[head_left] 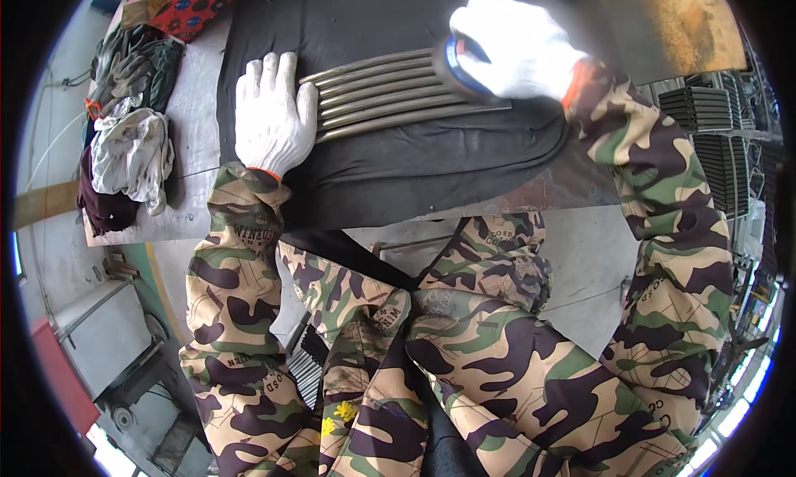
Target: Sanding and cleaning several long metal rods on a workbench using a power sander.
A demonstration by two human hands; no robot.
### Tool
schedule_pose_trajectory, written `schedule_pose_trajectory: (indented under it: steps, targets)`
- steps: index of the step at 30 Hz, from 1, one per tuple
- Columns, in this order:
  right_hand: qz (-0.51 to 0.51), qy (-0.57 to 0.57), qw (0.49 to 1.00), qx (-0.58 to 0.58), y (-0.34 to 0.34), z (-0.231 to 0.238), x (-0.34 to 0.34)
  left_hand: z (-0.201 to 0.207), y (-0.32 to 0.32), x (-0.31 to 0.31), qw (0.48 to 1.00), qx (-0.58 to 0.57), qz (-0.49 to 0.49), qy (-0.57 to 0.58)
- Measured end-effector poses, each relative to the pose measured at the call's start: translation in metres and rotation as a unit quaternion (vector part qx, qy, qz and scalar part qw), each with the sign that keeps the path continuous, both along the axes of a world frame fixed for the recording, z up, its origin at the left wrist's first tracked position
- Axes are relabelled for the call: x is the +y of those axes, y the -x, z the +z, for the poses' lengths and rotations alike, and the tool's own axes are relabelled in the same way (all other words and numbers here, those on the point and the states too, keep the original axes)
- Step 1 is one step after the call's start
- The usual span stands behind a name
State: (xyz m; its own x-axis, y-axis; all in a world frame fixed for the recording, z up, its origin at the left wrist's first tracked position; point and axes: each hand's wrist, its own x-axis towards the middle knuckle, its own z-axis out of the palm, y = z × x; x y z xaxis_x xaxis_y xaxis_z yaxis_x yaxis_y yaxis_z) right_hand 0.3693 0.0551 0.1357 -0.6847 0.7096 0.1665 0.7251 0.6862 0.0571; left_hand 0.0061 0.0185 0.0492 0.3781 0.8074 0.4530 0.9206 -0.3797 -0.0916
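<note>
Several slim metal rods [377, 97] lie side by side across a black cloth [398, 174] on the table. My left hand [275, 116], in a white knit glove, rests flat with its fingers spread at the rods' left ends. At the other end, my gloved right hand [518, 50] is closed round a round, blue-edged disc-like thing [461, 65] over the rods. Motion blurs it, so its exact kind does not show. The right hand and this thing hide part of the rods' right ends.
To the left, crumpled white cloth [133, 158] and dark gloves [133, 67] lie on the table, with a red patterned piece [195, 9] behind them. Stacks of dark metal bars [701, 112] stand at the right. The table's front edge runs close to my body.
</note>
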Motion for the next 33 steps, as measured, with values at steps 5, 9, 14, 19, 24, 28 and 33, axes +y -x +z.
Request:
schedule_pose_trajectory:
  steps: [5, 9, 14, 19, 24, 28, 33]
  targets:
    - [-0.001, 0.011, 1.0, -0.001, 0.0, 0.003, -0.008, 0.008, -0.007, -0.008, 1.0, -0.023, -0.007, 0.007]
    - [-0.006, 0.016, 1.0, -0.019, 0.007, 0.005, -0.004, 0.011, -0.008, -0.019, 1.0, -0.025, -0.005, 0.007]
    - [-0.019, 0.009, 1.0, -0.012, 0.012, 0.006, 0.0, 0.008, -0.009, -0.032, 0.999, -0.037, -0.011, 0.014]
    - [0.019, 0.018, 1.0, -0.001, 0.016, 0.005, -0.012, 0.019, 0.012, -0.025, 0.996, -0.026, -0.048, 0.066]
    - [0.0, -0.009, 1.0, -0.008, 0.022, 0.001, -0.006, 0.022, 0.007, -0.032, 0.99, -0.052, -0.008, 0.131]
    - [0.005, 0.022, 1.0, -0.011, 0.036, 0.009, -0.006, 0.018, 0.004, -0.044, 0.992, -0.044, -0.003, 0.12]
    - [0.028, 0.033, 0.999, -0.017, 0.042, 0.011, -0.013, 0.011, 0.003, -0.044, 0.997, -0.048, -0.016, 0.051]
